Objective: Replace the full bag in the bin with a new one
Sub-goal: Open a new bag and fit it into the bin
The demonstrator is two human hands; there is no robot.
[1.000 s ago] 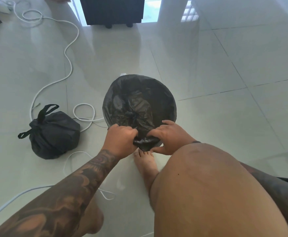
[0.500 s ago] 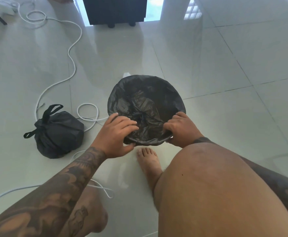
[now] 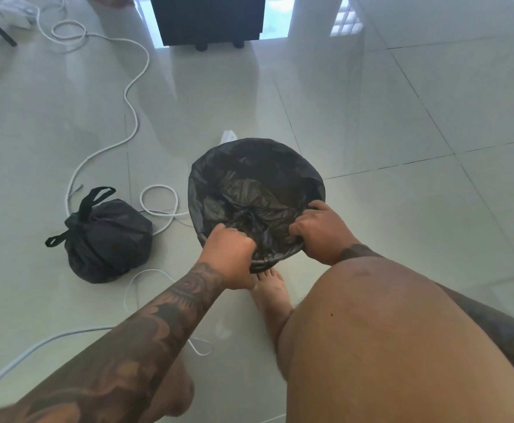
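A round bin stands on the tiled floor, lined with a new black bag (image 3: 249, 178) whose edge is folded over the rim; the bin itself is hidden under the plastic. My left hand (image 3: 229, 254) grips the bag's edge at the near rim, fingers curled. My right hand (image 3: 321, 232) grips the edge at the near right rim. The full black bag (image 3: 106, 236), tied at the top with its handles sticking out, lies on the floor to the left of the bin.
A white cable (image 3: 133, 117) snakes over the floor on the left and loops beside the bin. A dark unit on feet (image 3: 210, 19) stands at the back. My bare foot (image 3: 272, 297) is just in front of the bin, my knee at the right.
My left hand has curled from a flatter hold into a fist on the bag's near edge. My right hand has slid a little along the rim to the right.
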